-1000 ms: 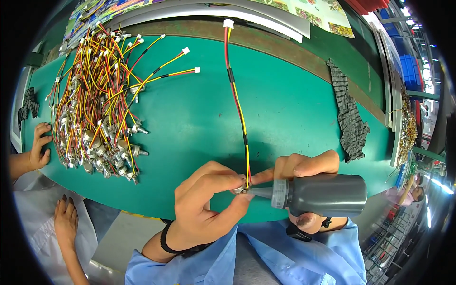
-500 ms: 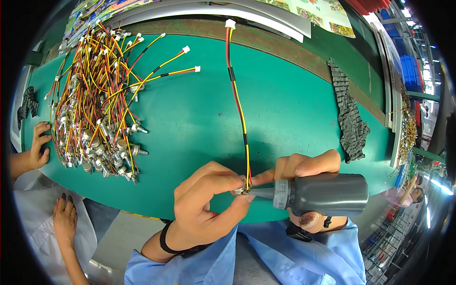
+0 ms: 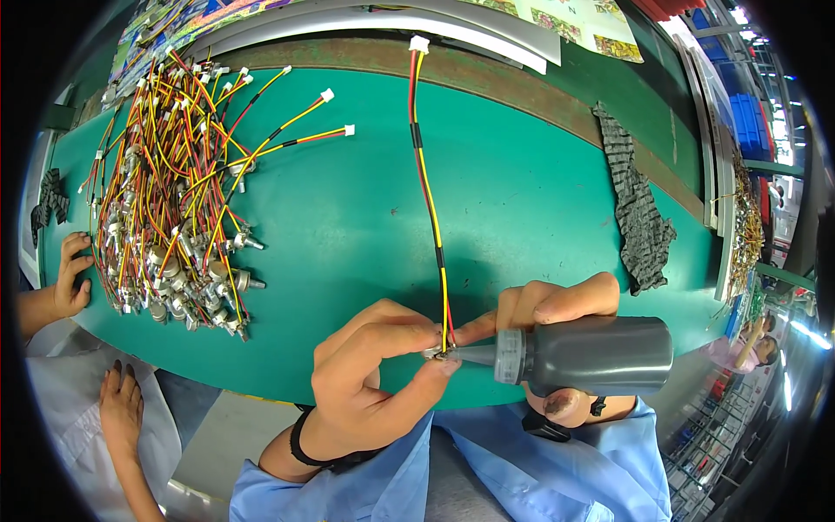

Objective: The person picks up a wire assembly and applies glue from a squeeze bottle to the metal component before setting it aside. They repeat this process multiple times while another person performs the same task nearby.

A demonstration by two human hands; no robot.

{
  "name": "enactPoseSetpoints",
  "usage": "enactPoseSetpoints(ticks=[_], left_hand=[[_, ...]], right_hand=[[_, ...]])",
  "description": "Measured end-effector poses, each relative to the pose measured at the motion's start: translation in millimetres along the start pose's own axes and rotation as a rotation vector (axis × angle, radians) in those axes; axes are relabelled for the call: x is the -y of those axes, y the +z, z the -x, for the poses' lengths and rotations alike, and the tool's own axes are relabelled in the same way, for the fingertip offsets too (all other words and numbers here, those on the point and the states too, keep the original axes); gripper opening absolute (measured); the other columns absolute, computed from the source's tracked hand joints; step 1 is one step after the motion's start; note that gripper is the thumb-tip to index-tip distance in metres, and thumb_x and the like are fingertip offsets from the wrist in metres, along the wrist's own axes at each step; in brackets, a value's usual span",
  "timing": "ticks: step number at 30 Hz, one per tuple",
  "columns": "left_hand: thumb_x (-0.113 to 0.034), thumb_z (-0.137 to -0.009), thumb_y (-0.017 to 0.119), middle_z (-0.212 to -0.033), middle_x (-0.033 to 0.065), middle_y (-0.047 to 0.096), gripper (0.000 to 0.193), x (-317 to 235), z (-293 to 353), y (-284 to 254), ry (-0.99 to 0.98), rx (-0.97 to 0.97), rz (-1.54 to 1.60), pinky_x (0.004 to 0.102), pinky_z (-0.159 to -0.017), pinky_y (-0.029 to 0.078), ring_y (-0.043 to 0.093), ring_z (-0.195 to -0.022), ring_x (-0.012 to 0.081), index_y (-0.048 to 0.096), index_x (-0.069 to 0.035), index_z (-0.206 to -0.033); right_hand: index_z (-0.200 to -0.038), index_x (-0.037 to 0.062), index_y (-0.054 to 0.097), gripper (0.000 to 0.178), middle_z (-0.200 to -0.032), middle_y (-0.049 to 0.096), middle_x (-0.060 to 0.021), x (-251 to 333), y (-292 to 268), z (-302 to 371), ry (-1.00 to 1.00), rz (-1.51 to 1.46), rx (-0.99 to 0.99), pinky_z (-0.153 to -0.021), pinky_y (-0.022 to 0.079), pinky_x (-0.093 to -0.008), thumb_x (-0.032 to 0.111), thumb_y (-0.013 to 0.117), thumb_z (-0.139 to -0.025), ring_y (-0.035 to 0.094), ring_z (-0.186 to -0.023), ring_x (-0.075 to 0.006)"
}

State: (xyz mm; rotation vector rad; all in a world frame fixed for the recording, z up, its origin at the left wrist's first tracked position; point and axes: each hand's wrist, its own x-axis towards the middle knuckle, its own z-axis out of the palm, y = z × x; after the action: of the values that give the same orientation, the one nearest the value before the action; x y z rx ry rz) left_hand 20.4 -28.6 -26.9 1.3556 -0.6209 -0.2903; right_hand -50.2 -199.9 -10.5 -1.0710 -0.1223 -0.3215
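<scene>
Between thumb and fingers, my left hand point(image 3: 376, 372) pinches a small metal potentiometer point(image 3: 434, 352), mostly covered by the fingertips. From it a wire lead point(image 3: 426, 187) in red and yellow, banded with black, runs away across the table to a white plug point(image 3: 419, 44). My right hand point(image 3: 570, 300) is wrapped round a dark grey squeeze bottle point(image 3: 600, 355) lying sideways. Its clear tapered nozzle point(image 3: 477, 354) points left, with the tip at the potentiometer where the wires join. The right index finger reaches to the wires beside the nozzle.
A large heap of wired potentiometers point(image 3: 165, 200) covers the left of the green table point(image 3: 348, 217). Another person's hands point(image 3: 71, 277) are at the left edge. A crumpled dark cloth strip point(image 3: 633, 200) lies at the right; printed sheets point(image 3: 600, 26) lie along the back.
The view has shifted slightly, so most things sit a little further left. My hands keep the same hold, and the nozzle tip stays at the potentiometer.
</scene>
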Motion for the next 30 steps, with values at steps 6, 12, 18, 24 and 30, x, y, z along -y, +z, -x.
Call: enactPoseSetpoints(ticks=[6, 12, 18, 24, 30], left_hand=[[0.009, -0.075, 0.075, -0.087, 0.0176, 0.066, 0.026, -1, 0, 0, -0.018, 0.012, 0.036, 0.0275, -0.060, 0.050, 0.065, -0.072, 0.0196, 0.062, 0.004, -0.097], [0.010, -0.076, 0.074, -0.089, 0.0187, 0.067, 0.026, -3, -1, 0, -0.026, 0.035, 0.063, 0.0281, -0.063, 0.051, 0.066, -0.074, 0.0201, 0.062, 0.005, -0.099], [0.010, -0.076, 0.073, -0.091, 0.0195, 0.068, 0.027, -3, 0, 0, -0.036, 0.032, 0.099, 0.0284, -0.065, 0.052, 0.066, -0.076, 0.0206, 0.062, 0.005, -0.100], [0.010, -0.077, 0.073, -0.091, 0.0193, 0.068, 0.026, -4, 2, 0, -0.056, 0.029, 0.119, 0.0289, -0.065, 0.051, 0.066, -0.077, 0.0208, 0.062, 0.005, -0.100], [0.009, -0.077, 0.073, -0.091, 0.0194, 0.067, 0.026, -3, 3, 0, -0.059, 0.018, 0.125, 0.0295, -0.066, 0.051, 0.066, -0.078, 0.0215, 0.062, 0.005, -0.100]], right_hand=[[-0.121, -0.0007, 0.043, 0.062, -0.082, 0.053, -0.0093, -3, -2, 3, -0.048, 0.069, -0.038, -0.069, 0.054, -0.0364, 0.025, 0.082, -0.080, 0.046, -0.062, -0.0110], [-0.121, 0.0011, 0.044, 0.063, -0.089, 0.067, -0.0169, -5, 3, 3, -0.081, 0.071, -0.081, -0.052, 0.033, -0.0272, 0.029, 0.082, -0.080, 0.041, -0.058, -0.0090], [-0.119, 0.0006, 0.044, 0.061, -0.099, 0.070, -0.0217, -7, 1, 4, -0.101, 0.085, -0.071, -0.053, 0.033, -0.0269, 0.030, 0.081, -0.081, 0.038, -0.058, -0.0088], [-0.118, -0.0001, 0.044, 0.060, -0.103, 0.071, -0.0222, -5, -1, 5, -0.102, 0.102, -0.058, -0.053, 0.032, -0.0265, 0.031, 0.081, -0.082, 0.037, -0.058, -0.0090], [-0.119, -0.0005, 0.044, 0.060, -0.103, 0.072, -0.0214, -6, 1, 5, -0.115, 0.103, -0.078, -0.053, 0.032, -0.0267, 0.030, 0.080, -0.082, 0.037, -0.058, -0.0091]])
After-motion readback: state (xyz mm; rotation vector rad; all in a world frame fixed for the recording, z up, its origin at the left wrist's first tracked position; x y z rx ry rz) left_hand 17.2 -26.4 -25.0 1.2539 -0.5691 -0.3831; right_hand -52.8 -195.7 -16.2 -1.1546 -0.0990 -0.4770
